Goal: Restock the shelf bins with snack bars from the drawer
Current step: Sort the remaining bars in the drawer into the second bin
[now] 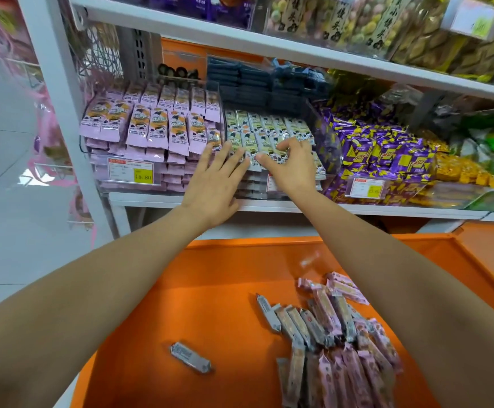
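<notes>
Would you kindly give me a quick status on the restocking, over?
Left hand flat, fingers on white bars in middle bin. Right hand curled on same bars, grip unclear. Pink and silver bars left in drawer. Nothing blocking.

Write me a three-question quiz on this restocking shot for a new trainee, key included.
1. True or false: the left hand has straight, spread fingers, while the right hand curls its fingers on the pale bars.
2. Where does the lone silver bar lie?
A. In the orange drawer, apart from the heap of bars.
B. On the shelf beside the price tags.
C. In the bin of purple sweets.
3. Fill in: the yellow price tag below the pink packs reads ____.
Key: 1 true; 2 A; 3 15.80.
</notes>
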`<state>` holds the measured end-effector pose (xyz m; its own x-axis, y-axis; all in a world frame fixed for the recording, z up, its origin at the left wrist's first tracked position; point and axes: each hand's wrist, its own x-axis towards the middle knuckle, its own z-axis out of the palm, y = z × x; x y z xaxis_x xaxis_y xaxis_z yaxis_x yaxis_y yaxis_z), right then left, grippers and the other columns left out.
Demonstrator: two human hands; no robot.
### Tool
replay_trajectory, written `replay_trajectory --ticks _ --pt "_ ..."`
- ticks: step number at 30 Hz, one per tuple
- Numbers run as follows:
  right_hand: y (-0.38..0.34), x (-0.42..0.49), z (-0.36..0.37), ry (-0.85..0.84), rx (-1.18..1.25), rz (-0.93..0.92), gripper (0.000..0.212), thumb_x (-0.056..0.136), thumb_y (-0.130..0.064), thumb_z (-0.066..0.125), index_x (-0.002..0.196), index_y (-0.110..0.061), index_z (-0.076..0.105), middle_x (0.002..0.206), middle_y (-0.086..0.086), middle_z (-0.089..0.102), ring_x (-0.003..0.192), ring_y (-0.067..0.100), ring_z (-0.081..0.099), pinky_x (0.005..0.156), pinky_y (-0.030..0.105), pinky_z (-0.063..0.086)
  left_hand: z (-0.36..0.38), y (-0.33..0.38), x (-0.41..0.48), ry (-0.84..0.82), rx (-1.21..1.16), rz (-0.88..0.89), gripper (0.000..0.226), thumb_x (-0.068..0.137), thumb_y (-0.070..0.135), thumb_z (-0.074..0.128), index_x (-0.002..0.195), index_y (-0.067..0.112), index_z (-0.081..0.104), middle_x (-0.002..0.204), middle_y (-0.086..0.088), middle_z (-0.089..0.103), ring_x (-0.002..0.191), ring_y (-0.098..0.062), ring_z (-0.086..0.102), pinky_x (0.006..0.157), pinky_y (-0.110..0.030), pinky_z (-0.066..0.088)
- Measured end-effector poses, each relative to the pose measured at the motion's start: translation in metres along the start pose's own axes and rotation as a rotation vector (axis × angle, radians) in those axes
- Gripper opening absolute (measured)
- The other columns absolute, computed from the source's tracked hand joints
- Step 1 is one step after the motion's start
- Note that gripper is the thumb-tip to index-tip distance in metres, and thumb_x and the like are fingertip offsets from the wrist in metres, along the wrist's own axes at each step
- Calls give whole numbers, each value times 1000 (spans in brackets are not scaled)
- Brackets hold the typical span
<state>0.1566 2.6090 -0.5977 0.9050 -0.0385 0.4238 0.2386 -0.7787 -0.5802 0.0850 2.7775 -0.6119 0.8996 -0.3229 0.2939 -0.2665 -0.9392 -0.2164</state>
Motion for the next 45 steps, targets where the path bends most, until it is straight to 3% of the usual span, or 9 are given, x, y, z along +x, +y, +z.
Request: replay_trajectory --ticks 5,8,11,15,20,23,32,41,45 --pt "1 -3 -2 -14 -63 -25 55 79 -63 68 111 -19 64 118 3 50 118 21 44 96 33 34 3 -1 -2 53 -55 7 78 91 36 51 156 15 13 164 -8 5 151 -28 -5 120 -52 -8" --pt "4 -19 -3 118 -4 -205 43 84 -52 66 107 -17 64 112 3 50 111 19 45 93 32 34 10 -1 -14 231 -137 86 63 80 25 53 141 12 45 152 -12 38 143 -33 27 118 -51 16" --pt "7 -46 2 127 139 -429 22 90 -30 63 101 -11 63 101 3 54 96 16 49 83 35 43 32 5 -34 322 -188 267 38 75 21 53 111 11 60 116 -10 57 111 -33 51 95 -43 36" --pt "29 -96 30 -97 218 -466 14 89 -20 64 97 -9 64 90 -6 52 82 3 44 74 20 39 78 16 -72 87 -308 389 27 79 33 49 98 18 62 94 -3 56 90 -25 54 79 -37 39" --pt "96 -155 76 -464 80 -276 13 88 -23 66 101 -19 65 87 -11 53 69 1 48 68 32 48 137 31 -125 -597 -335 377 48 85 40 63 131 28 52 128 2 51 124 -19 44 104 -35 36" --pt "133 -183 95 -664 -31 -157 20 91 -24 66 109 -16 65 91 -6 55 75 15 56 70 36 49 166 40 -155 -799 -322 402 55 87 45 64 136 25 48 136 -1 47 130 -22 41 105 -32 33" --pt "204 -216 119 -843 -447 71 49 90 -20 62 135 -10 47 127 17 47 117 36 49 93 43 46 228 58 -198 -849 -248 436 48 86 39 66 130 26 50 132 0 49 128 -21 44 103 -32 31" --pt "204 -226 137 -873 -233 17 52 83 -7 65 131 -13 49 122 15 53 108 33 54 75 31 37 244 57 -198 -728 -560 57 37 90 52 59 114 24 60 115 1 59 110 -20 58 82 -30 39" --pt "197 -229 145 -899 -151 -29 49 83 -6 64 130 -12 51 118 14 55 103 30 55 70 27 31 251 59 -200 -733 -696 -117 23 91 42 62 106 24 62 101 1 65 96 -20 62 70 -30 38"
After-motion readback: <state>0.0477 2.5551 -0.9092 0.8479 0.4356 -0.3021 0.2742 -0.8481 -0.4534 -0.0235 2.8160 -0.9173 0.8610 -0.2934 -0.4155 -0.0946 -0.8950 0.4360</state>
